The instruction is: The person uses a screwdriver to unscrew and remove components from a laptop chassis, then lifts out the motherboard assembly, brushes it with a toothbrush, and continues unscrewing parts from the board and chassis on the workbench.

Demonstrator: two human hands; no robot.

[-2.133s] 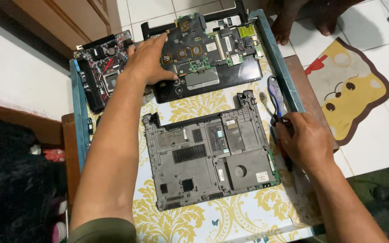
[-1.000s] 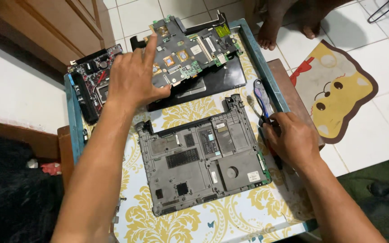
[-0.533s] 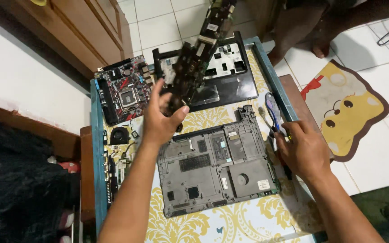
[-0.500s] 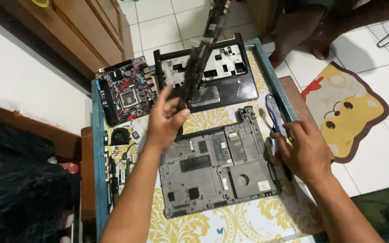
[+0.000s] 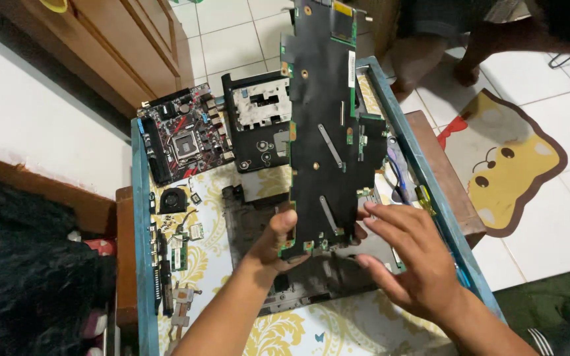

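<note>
Laptop base (image 5: 311,283) (mostly behind circuit board (image 5: 328,132))

Even indoor light, soft shadows, dark left edge, slight motion blur

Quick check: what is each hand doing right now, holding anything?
Left hand: closed on the lower edge of the black circuit board, holding it up.
Right hand: open, fingers spread, touching the board's lower right edge.

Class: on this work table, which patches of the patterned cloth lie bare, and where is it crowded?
Bare cloth shows along the near edge, below the laptop base and between the forearms. The left strip is crowded: small fan, loose parts. The far end holds the red-trimmed board and black cover.
</note>
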